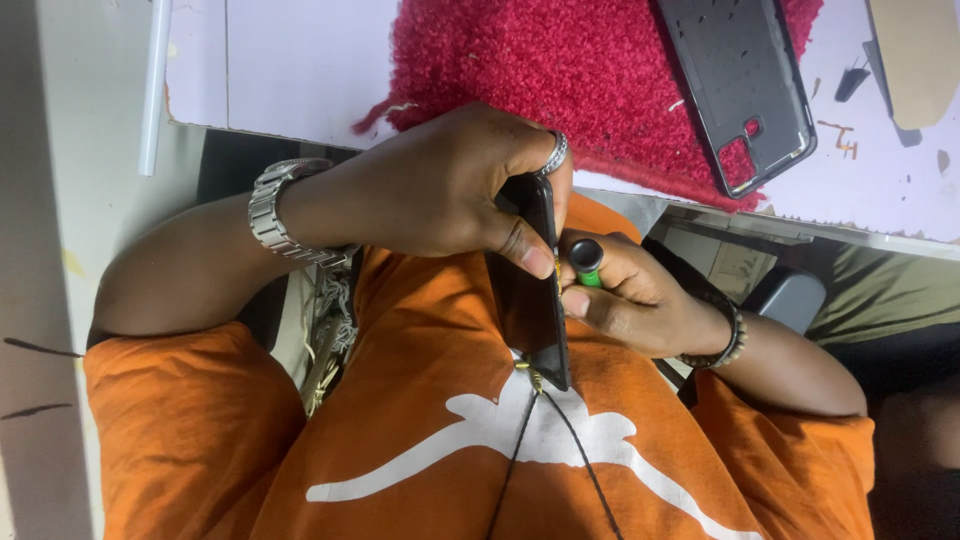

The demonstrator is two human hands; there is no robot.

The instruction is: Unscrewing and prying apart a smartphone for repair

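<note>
The left hand (440,185) grips a slim black phone (535,290) held on edge over the person's chest, close above the orange shirt (400,440). Its fingers are curled tight over the upper end of the phone, the thumb pressed flat against the narrow side, and a silver ring (555,153) sits on one finger. A metal link wristwatch (275,210) circles that wrist. The phone looks smooth and glossy, a thin dark slab with rounded corners, seen almost edge-on so its face is hard to tell.

The right hand (640,300) is just beside the phone, touching its edge. Its fingers are closed around a small tool (586,262) with a round black cap and a bright green shaft, the tip hidden against the phone's side. A beaded bracelet (728,338) rings that wrist.

The shirt is soft cotton with a white printed shape across the front, and two thin dark cords (560,440) run down it from just under the phone's lower end.

Farther off on the pale table (300,60) lies a fuzzy, deep red cloth (560,70) with a nubby looped pile and frayed threads at its edge. On it rests a grey plastic phone back cover (745,85), hollow side up, flat and rectangular with a cut-out camera window showing the red beneath. A white rod (155,85) lies along the table's left edge.
</note>
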